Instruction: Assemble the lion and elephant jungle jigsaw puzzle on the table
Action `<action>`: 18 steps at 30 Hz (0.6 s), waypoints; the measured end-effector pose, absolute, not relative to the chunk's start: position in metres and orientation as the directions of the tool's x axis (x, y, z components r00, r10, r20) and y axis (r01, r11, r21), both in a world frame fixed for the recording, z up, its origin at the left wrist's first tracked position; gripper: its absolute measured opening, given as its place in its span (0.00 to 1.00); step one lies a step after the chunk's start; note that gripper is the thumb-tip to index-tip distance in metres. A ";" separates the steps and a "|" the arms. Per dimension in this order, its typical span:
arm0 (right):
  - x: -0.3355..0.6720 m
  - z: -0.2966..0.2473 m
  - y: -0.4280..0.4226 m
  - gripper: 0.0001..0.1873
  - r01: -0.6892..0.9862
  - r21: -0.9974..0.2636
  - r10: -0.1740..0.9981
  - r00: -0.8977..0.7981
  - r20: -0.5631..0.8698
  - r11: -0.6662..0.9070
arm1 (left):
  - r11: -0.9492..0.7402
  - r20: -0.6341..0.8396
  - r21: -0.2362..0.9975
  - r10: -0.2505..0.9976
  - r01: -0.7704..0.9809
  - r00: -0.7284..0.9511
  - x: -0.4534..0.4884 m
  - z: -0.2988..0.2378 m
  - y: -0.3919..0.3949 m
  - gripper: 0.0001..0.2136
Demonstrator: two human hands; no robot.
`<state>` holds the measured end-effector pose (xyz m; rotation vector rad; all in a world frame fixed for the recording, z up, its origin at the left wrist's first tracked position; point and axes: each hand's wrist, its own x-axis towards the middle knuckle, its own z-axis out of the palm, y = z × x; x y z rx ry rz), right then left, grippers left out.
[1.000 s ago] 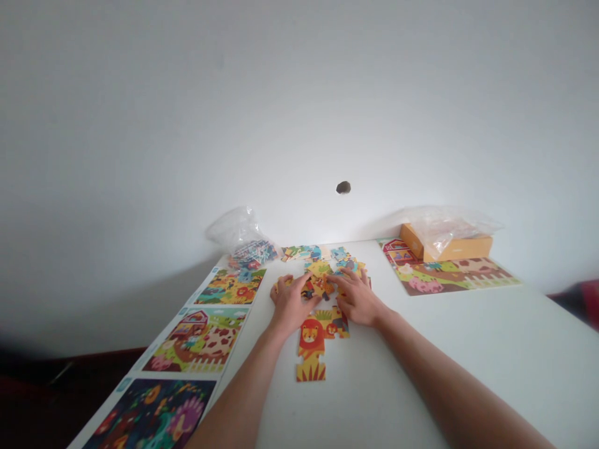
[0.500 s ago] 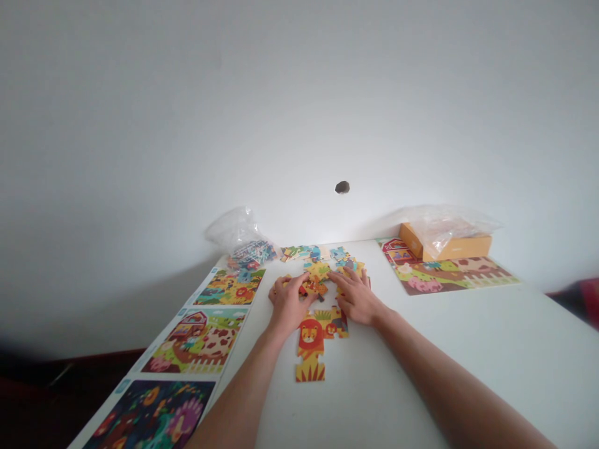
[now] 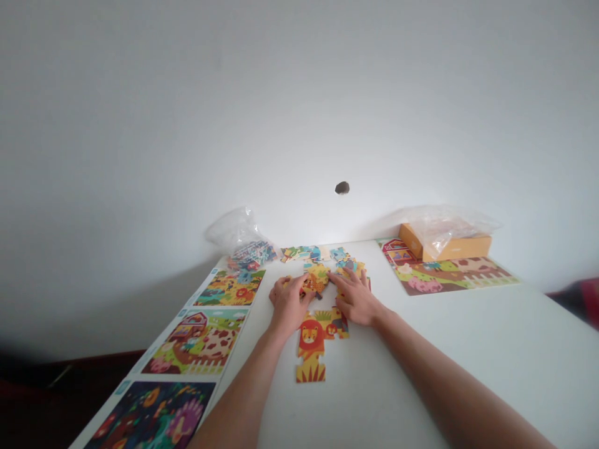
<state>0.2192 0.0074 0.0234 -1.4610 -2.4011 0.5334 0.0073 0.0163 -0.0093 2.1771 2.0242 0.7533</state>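
My left hand point(image 3: 291, 302) is closed on a yellow puzzle piece point(image 3: 314, 280) with an orange animal on it, thumb and fingers around its edges. That piece lies against the yellow pieces above it; whether they interlock I cannot tell. My right hand point(image 3: 359, 299) rests with fingers spread on joined pieces to the right, partly covering them. Nearer to me, a lion piece point(image 3: 311, 333) is joined to a grass piece point(image 3: 310, 369) below and a small-lion piece point(image 3: 331, 329) at its right. Blue-topped pieces point(image 3: 304, 253) lie at the back.
Picture sheets, a jungle one point(image 3: 229, 288), a farm one point(image 3: 196, 342) and a dark one point(image 3: 154, 415), line the left edge. A clear bag of pieces point(image 3: 253, 252) sits back left. A yellow box point(image 3: 456, 247) under plastic stands on another farm picture point(image 3: 449, 279) at right.
The animal piece in my left hand has shifted and turned slightly, and now lies closer against the yellow pieces above it. My right hand has hardly moved.
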 end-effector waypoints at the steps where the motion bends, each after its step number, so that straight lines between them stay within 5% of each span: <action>1: 0.219 0.023 0.007 0.42 0.780 -0.451 0.884 -0.466 0.044 0.434 | -0.121 0.297 0.379 0.955 0.917 0.003 0.008 -0.009 0.016 0.21; 12: 0.220 0.027 0.002 0.45 0.663 -0.488 0.798 -0.588 0.129 0.567 | -0.210 0.397 0.564 0.917 0.799 -0.039 0.007 0.006 0.014 0.17; 18: 0.218 0.022 0.004 0.46 0.714 -0.451 0.828 -0.548 0.115 0.535 | -0.037 0.379 0.507 0.907 0.861 -0.184 0.001 0.003 0.016 0.15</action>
